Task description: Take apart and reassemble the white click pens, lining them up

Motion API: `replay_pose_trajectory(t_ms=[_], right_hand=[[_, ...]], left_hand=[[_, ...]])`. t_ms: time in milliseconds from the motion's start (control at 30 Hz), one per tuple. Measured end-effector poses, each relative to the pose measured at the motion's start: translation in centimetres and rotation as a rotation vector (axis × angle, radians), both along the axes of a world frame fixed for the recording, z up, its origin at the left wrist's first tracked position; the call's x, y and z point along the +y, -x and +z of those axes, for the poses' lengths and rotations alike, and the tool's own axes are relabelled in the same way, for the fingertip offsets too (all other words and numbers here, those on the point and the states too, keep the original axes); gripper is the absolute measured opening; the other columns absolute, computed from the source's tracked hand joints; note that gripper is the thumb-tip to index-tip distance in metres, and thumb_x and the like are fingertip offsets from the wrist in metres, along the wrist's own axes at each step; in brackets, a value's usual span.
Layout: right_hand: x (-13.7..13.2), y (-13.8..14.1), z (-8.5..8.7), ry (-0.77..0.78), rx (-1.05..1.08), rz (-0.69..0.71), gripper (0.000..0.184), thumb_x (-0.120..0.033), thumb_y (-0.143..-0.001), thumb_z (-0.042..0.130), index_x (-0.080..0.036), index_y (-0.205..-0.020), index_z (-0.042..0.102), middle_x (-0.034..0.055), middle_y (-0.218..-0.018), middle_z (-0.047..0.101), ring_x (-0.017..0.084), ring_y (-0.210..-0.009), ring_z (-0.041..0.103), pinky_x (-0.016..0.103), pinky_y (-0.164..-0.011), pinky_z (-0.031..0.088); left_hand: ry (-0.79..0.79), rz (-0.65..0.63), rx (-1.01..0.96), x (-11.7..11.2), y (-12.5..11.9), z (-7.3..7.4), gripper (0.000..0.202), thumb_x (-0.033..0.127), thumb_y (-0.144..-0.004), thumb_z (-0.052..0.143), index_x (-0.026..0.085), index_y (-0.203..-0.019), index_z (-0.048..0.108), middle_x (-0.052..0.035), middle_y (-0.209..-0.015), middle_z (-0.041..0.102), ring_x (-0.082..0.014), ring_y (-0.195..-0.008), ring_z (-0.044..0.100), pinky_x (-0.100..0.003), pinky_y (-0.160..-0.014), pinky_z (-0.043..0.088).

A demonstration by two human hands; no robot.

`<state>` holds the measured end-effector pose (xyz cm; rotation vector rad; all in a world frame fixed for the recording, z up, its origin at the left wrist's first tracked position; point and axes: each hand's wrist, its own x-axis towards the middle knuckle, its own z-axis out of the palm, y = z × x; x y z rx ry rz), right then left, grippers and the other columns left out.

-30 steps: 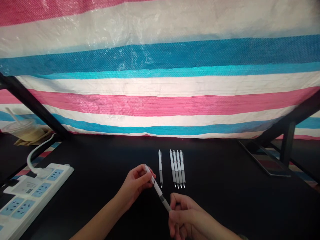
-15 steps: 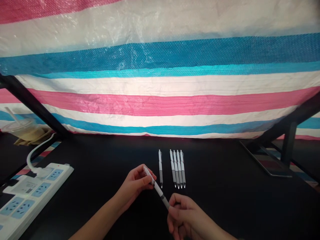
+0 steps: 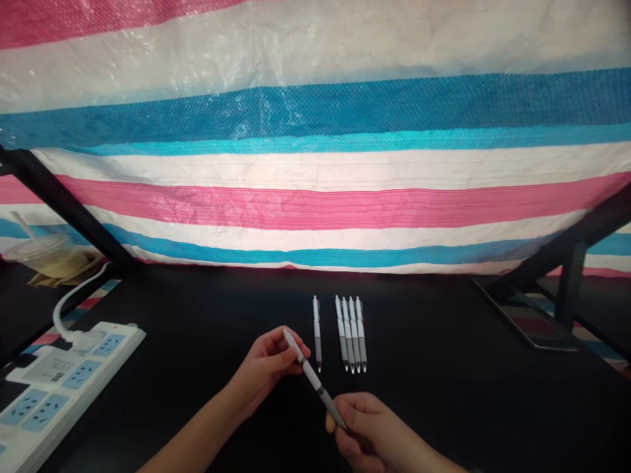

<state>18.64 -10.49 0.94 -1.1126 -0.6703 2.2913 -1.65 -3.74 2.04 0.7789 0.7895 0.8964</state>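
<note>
A white pen (image 3: 310, 374) with a grey grip slants between my two hands, its tip end toward the lower right. My left hand (image 3: 270, 360) pinches its upper end between thumb and fingers. At the other end my right hand (image 3: 367, 424) has its fingers curled round the grey grip close to the metal tip, which shows beside the thumb. Just beyond lies a single matching pen (image 3: 316, 332), tip toward me. To its right, several like pens (image 3: 351, 335) lie side by side in a row on the black table (image 3: 197, 322).
A white power strip (image 3: 89, 374) with a plugged-in cord lies at the left. Behind it stands a plastic cup with a straw (image 3: 42, 253). A dark phone-like slab (image 3: 530, 318) lies at the right, near a black support bar. Striped sheeting (image 3: 315, 164) hangs across the back.
The fingers of my right hand have shifted slightly along the pen's lower end, so that its metal tip now shows. My left hand stays nearly in place on the pen.
</note>
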Motion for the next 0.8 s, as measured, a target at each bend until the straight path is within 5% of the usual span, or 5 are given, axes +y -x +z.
replay_pose_trajectory(t_ms=[200, 333, 400, 600, 800], right_hand=[[0.3, 0.2, 0.6, -0.124, -0.03, -0.027, 0.048, -0.058, -0.08, 0.055, -0.012, -0.095, 0.054, 0.0001, -0.051, 0.062, 0.003, -0.027, 0.035, 0.019, -0.031, 0.011], [0.2, 0.3, 1.1, -0.156, -0.14, 0.006, 0.036, -0.044, -0.075, 0.067, -0.021, -0.084, 0.041, -0.0013, -0.059, 0.066, 0.005, -0.034, 0.045, 0.016, -0.032, 0.016], [0.1, 0.2, 1.0, -0.14, -0.135, 0.005, 0.038, -0.048, -0.076, 0.065, -0.021, -0.082, 0.04, -0.0016, -0.057, 0.065, 0.006, -0.037, 0.048, 0.016, -0.034, 0.018], [-0.1, 0.3, 0.5, -0.107, -0.1, 0.017, 0.052, -0.064, -0.078, 0.053, -0.013, -0.082, 0.056, -0.0009, -0.048, 0.058, 0.005, -0.035, 0.043, 0.017, -0.036, 0.017], [0.2, 0.4, 1.0, -0.147, -0.208, -0.007, 0.042, -0.053, -0.074, 0.066, -0.019, -0.086, 0.045, -0.0005, -0.055, 0.065, 0.004, -0.032, 0.045, 0.016, -0.031, 0.011]], left_hand=[[0.023, 0.058, 0.027, 0.0, 0.0, 0.0, 0.013, 0.024, -0.075, 0.076, 0.016, -0.08, 0.067, -0.0056, -0.081, 0.069, -0.0126, -0.07, 0.061, -0.021, -0.064, 0.052], [0.029, 0.07, 0.027, -0.1, -0.1, 0.0, 0.016, 0.025, -0.073, 0.078, 0.016, -0.08, 0.068, -0.0059, -0.081, 0.069, -0.0129, -0.07, 0.061, -0.021, -0.063, 0.051], [0.027, 0.063, 0.028, -0.1, -0.2, -0.1, 0.015, 0.025, -0.073, 0.077, 0.016, -0.08, 0.067, -0.0057, -0.081, 0.069, -0.0123, -0.069, 0.06, -0.021, -0.063, 0.051], [0.041, 0.072, 0.024, -0.1, -0.2, -0.3, 0.015, 0.025, -0.075, 0.076, 0.016, -0.083, 0.067, -0.0058, -0.081, 0.069, -0.0122, -0.07, 0.061, -0.021, -0.064, 0.053], [0.058, 0.14, 0.038, -0.2, -0.4, -0.4, 0.016, 0.025, -0.075, 0.077, 0.016, -0.086, 0.068, -0.0058, -0.085, 0.069, -0.0119, -0.072, 0.062, -0.02, -0.064, 0.053]])
